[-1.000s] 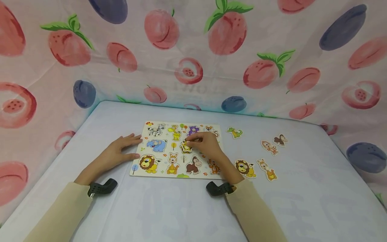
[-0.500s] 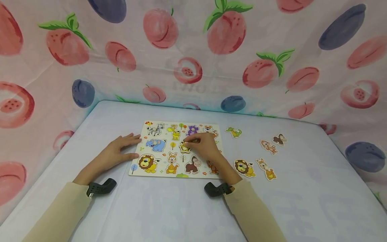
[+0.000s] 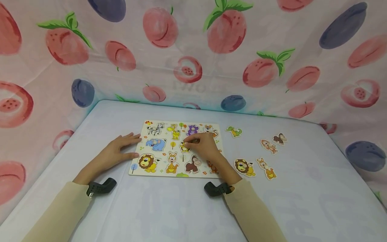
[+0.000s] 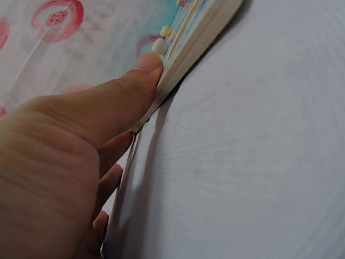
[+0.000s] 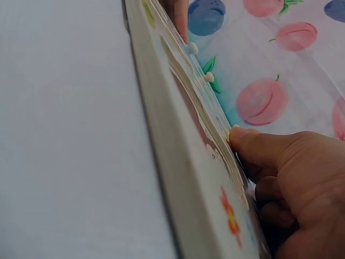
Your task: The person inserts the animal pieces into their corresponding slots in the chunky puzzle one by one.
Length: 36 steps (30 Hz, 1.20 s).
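Observation:
A wooden animal puzzle board [image 3: 157, 158] lies flat on the white table in the head view. My right hand [image 3: 205, 146] reaches over it and pinches the knob of a yellow spotted animal puzzle piece [image 3: 183, 148] at its recess in the middle row; the hand hides part of the piece. In the right wrist view the thumb of the right hand [image 5: 302, 172] is at the board's top surface. My left hand [image 3: 116, 151] rests at the board's left edge. The left wrist view has the thumb of the left hand [image 4: 108, 108] against that edge, fingers fairly straight.
Loose pieces lie right of the board: a crocodile [image 3: 233, 131], a lion [image 3: 245, 167], a kangaroo [image 3: 266, 168], a brown animal [image 3: 269, 146] and a gorilla [image 3: 280, 138]. An elephant [image 3: 156, 145] and a zebra [image 3: 155, 129] are on the board. A fruit-print curtain [image 3: 211, 84] hangs behind.
The yellow piece appears to sit lower and flatter in its recess than half a second ago. Both hands keep nearly the same places; the head view has shifted slightly.

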Motion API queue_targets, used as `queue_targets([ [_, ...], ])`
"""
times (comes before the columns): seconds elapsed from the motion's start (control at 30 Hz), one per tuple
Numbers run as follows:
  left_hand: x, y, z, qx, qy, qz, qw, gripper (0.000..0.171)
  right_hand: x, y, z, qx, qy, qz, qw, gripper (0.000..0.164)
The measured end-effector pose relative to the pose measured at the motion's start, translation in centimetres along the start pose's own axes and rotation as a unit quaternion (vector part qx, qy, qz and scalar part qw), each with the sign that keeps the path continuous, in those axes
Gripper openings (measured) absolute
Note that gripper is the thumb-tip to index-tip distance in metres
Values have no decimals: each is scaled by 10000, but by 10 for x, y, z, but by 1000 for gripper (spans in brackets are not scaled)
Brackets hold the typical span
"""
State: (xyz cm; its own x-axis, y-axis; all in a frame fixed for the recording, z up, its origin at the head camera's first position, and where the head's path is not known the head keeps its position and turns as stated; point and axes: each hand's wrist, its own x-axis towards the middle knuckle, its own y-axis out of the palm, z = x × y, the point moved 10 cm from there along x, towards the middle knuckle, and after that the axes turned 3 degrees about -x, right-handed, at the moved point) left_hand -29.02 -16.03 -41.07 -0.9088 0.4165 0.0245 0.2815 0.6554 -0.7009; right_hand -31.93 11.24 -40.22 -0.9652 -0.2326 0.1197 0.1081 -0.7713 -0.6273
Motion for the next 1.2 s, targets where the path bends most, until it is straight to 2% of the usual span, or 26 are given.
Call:
queue_targets([
  [0.23,0,0,1,16,-86,13,10000,68,1,0,0,-124,42,-30,9999,9],
  [0.87,0,0,0,-18,60,-4,10000,66,0,0,0,-213,257,81,9994,13],
  [1.2,0,0,-2,21,108,-29,9999,66,0,-10,4,54,54,181,9998,17],
])
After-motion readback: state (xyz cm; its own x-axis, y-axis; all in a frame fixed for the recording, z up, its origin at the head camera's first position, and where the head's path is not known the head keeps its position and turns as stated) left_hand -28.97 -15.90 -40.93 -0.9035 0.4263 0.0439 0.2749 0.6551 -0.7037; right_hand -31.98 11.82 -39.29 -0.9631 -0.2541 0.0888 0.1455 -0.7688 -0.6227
